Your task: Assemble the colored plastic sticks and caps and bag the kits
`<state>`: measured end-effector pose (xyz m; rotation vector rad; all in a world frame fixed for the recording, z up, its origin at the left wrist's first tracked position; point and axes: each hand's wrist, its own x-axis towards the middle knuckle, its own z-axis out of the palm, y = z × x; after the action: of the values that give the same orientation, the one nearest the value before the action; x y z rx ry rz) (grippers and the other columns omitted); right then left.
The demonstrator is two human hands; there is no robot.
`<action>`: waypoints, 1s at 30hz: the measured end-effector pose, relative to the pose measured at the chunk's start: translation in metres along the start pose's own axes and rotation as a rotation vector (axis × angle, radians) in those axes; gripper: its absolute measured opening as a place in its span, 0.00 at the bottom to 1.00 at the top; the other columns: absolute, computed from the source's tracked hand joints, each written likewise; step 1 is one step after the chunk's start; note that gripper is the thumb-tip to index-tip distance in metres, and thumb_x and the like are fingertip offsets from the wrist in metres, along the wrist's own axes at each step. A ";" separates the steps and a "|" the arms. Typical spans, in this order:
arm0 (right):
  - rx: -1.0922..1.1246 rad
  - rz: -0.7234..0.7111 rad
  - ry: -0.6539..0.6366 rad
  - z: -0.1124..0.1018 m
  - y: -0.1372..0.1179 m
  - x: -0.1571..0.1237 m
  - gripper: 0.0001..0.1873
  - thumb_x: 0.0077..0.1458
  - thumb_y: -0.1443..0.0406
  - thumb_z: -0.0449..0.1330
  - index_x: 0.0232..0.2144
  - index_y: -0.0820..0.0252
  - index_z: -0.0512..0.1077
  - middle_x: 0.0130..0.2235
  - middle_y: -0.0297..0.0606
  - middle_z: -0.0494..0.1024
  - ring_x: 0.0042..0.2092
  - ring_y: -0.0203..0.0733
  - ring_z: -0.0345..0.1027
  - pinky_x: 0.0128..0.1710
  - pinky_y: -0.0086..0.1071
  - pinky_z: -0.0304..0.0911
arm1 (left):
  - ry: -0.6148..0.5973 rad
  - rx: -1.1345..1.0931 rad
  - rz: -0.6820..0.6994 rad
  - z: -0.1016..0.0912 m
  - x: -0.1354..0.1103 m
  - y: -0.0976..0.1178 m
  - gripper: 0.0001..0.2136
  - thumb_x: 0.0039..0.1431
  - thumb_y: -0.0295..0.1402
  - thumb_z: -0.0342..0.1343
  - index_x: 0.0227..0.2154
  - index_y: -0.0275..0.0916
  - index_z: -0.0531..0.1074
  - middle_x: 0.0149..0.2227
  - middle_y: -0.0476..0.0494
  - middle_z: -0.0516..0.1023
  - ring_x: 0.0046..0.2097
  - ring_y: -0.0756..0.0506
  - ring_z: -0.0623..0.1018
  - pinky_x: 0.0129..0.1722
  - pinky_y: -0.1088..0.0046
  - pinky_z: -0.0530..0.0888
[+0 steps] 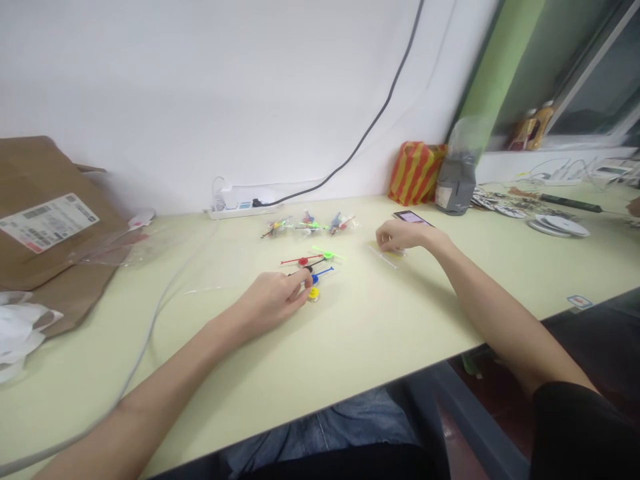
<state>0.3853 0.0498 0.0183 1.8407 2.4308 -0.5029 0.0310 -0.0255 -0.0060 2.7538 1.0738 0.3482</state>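
- The left hand (274, 301) lies on the pale table (360, 340), in front of the power strip (235, 209) and a little to its right. Its fingers are curled close together.
- Its fingertips meet a cluster of small plastic stick-and-disc pieces. They touch the black piece (310, 268) and the yellow disc (313, 294); I cannot tell whether either is gripped.
- A red piece (301, 261), a green piece (327, 254) and a blue piece (321, 273) lie in the same cluster, on the side nearer the power strip.
- The right hand (401, 235) is further right of the power strip. Its fingers are bent down, narrow, onto a small clear bag (387, 256) with something yellow in it. Whether it is a real hold cannot be told.
- Three clear packets of coloured pieces (310, 224) lie in a row just right of the power strip.
- A phone (413, 217) lies just beyond the right hand, and a striped orange bag (416, 172) stands by the wall, well right of the power strip.
- A brown paper bag (40, 227) lies well left of the power strip.
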 end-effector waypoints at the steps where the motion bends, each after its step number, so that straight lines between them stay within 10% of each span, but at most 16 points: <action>1: -0.012 0.004 0.013 0.000 -0.003 -0.001 0.04 0.52 0.67 0.62 0.33 0.62 0.76 0.35 0.41 0.80 0.32 0.40 0.71 0.29 0.30 0.58 | 0.002 0.003 0.001 0.000 0.000 0.000 0.09 0.69 0.36 0.44 0.40 0.41 0.68 0.19 0.56 0.62 0.23 0.48 0.64 0.28 0.74 0.56; 6: -0.040 -0.027 0.150 0.001 -0.010 -0.001 0.04 0.51 0.72 0.61 0.29 0.61 0.75 0.33 0.39 0.80 0.33 0.40 0.70 0.31 0.30 0.56 | 0.067 0.030 -0.055 0.000 0.001 0.001 0.09 0.68 0.37 0.44 0.41 0.41 0.68 0.19 0.56 0.62 0.22 0.48 0.63 0.28 0.73 0.56; 13: 0.330 -0.244 0.760 0.007 -0.045 -0.004 0.06 0.57 0.64 0.61 0.32 0.61 0.74 0.34 0.40 0.78 0.37 0.41 0.69 0.36 0.32 0.58 | 0.188 -0.004 -0.156 -0.001 0.001 0.003 0.09 0.70 0.39 0.43 0.45 0.43 0.63 0.19 0.59 0.62 0.23 0.48 0.65 0.30 0.74 0.59; 20: 0.889 -0.675 0.151 0.039 -0.106 -0.015 0.17 0.53 0.54 0.68 0.31 0.63 0.73 0.30 0.36 0.74 0.33 0.36 0.65 0.33 0.30 0.59 | 0.216 -0.081 -0.117 -0.004 0.000 0.007 0.19 0.73 0.42 0.37 0.60 0.42 0.57 0.25 0.55 0.71 0.26 0.47 0.70 0.32 0.73 0.61; 24: 0.988 -0.709 -0.071 0.054 -0.112 -0.012 0.17 0.55 0.54 0.67 0.33 0.64 0.73 0.27 0.31 0.69 0.26 0.31 0.56 0.26 0.27 0.52 | 0.128 -0.035 -0.030 -0.005 0.000 0.004 0.16 0.72 0.41 0.38 0.39 0.41 0.68 0.26 0.51 0.69 0.26 0.48 0.67 0.30 0.73 0.59; 30: 1.003 -0.726 -0.154 0.057 -0.110 -0.011 0.21 0.59 0.50 0.63 0.34 0.64 0.72 0.27 0.33 0.71 0.26 0.31 0.60 0.26 0.27 0.58 | 0.115 -0.288 -0.016 -0.004 0.002 0.000 0.19 0.70 0.42 0.42 0.23 0.39 0.60 0.23 0.53 0.58 0.25 0.52 0.58 0.27 0.74 0.55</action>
<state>0.2763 -0.0025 -0.0083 0.8202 2.8891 -2.0958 0.0313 -0.0242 -0.0021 2.4948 0.9826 0.6145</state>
